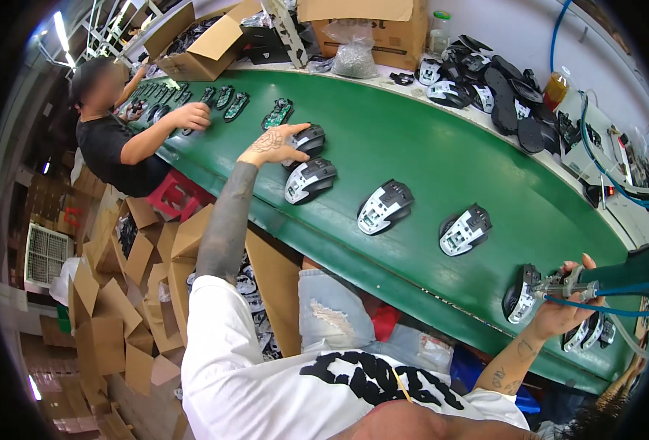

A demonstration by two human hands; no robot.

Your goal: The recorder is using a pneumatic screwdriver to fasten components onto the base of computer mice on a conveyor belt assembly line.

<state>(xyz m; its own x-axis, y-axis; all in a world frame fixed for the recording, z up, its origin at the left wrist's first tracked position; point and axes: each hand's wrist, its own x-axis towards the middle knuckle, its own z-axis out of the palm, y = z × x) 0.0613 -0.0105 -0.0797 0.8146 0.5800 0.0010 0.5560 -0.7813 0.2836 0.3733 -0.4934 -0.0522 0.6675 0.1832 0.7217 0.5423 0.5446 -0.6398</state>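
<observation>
My left hand [271, 147] reaches across the green belt, thumb and fingers around a black computer mouse [311, 136]. Right beside it sits a part-assembled mouse [310, 180] with a white inner frame. Two more such mice, one in the middle [385, 207] and one further right [465, 230], lie apart on the belt. At the right my right hand [565, 314] is closed around a power screwdriver [570, 287] with hoses on it. The tool's tip meets an open mouse [521, 294]. Several more white-framed mice [587, 331] lie partly hidden past that hand.
A co-worker [119, 125] sits at the far left, a hand over green circuit boards [236, 106] on the belt [412, 147]. Mouse shells [511, 95] are heaped on the back ledge near a bag of small parts [355, 60]. Open cartons [112, 330] crowd the floor at left.
</observation>
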